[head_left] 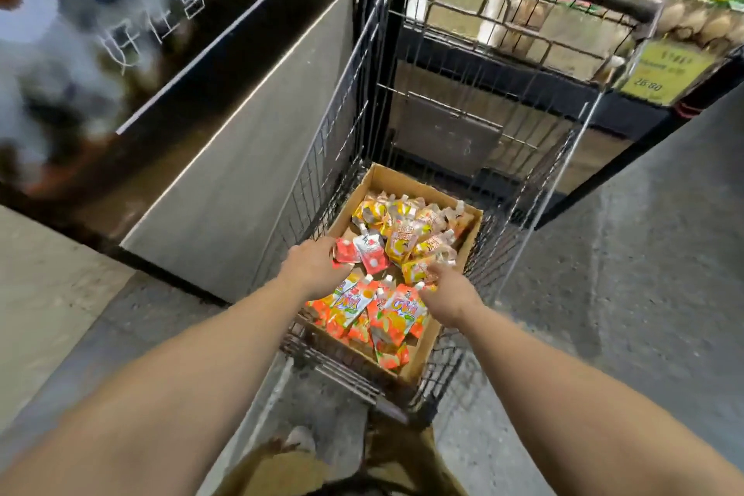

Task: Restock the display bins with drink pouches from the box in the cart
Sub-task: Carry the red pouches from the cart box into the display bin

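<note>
A cardboard box [469, 242] sits in the wire shopping cart [362, 101] and holds several drink pouches: orange ones [396, 314] at the near end, yellow ones [396, 242] at the far end and red-and-white ones [372, 252] at the left. My left hand [316, 266] reaches in from the left, and its fingers grip a red pouch [345, 252] by its edge. My right hand [449, 292] reaches in from the right with fingers stretched out and blurred, touching a yellow pouch [418, 270]. No display bins are in view.
A dark cabinet with a steel side panel [249, 141] stands close on the cart's left. Beyond the cart, a shelf carries egg cartons [692, 12] and a yellow price tag [660, 70]. Grey floor [644, 274] lies to the right.
</note>
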Tool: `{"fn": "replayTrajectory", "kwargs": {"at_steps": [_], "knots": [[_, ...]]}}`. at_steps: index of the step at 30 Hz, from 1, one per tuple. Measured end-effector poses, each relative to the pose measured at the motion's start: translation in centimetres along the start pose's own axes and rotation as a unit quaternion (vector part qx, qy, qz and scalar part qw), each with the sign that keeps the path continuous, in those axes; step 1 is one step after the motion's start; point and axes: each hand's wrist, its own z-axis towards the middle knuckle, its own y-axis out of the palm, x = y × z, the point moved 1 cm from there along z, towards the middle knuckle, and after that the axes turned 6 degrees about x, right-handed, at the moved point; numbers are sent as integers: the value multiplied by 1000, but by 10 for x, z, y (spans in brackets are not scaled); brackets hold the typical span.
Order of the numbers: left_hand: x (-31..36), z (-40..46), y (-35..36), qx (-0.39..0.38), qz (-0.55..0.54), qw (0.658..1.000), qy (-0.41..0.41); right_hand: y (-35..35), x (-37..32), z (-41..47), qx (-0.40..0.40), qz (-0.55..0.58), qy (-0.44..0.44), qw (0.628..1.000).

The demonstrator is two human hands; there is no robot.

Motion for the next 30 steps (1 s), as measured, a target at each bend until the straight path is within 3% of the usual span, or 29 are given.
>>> {"fn": "replayTrajectory", "kwargs": {"at_steps": [7,13,18,22,26,30], "knots": [[3,64,42,-39,-33,995,-85,16,-6,93,-101,-48,-25,993],[-11,129,85,-62,-114,986,-105,66,-23,149,-171,-43,-29,984],[-34,182,128,-56,-117,991,-45,116,-30,201,-161,25,-7,987],[-36,214,168,-96,-20,995,10,146,-25,229,-123,49,14,991],[-32,234,195,-85,55,995,-13,171,-20,245,-34,69,56,995],[-28,227,197,-37,118,992,-37,173,-18,260,-58,2,118,991]]}}
